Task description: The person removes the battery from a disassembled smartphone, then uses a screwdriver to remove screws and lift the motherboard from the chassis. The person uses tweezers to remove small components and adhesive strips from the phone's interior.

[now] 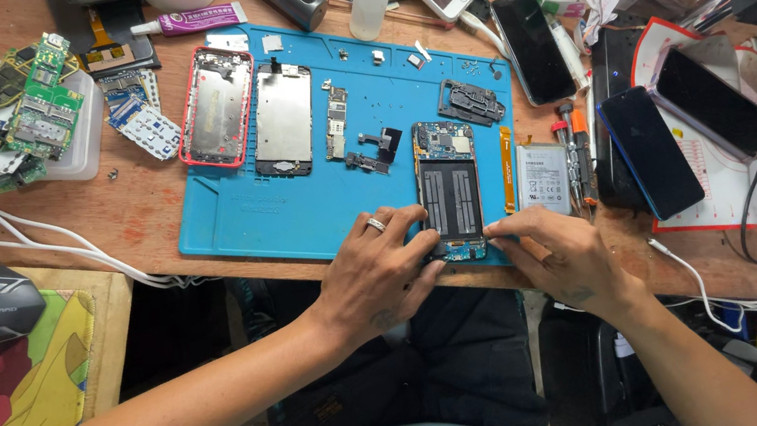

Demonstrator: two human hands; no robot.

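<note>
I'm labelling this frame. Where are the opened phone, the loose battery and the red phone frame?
opened phone [448, 194], head view, middle
loose battery [542, 179], head view, face
red phone frame [216, 108], head view, inner plate

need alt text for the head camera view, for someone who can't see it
Both hands, left hand and right hand, grip the lower end of an opened phone on a blue work mat. A red phone frame lies further left, circuit boards beyond.

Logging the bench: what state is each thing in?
Opened black phone: back off, innards exposed, flat on blue mat.
Red-framed phone shell: stripped, empty.
Left hand: touching phone's lower edge.
Right hand: touching its lower corner.
Dark-screened phone: screen off.
</note>
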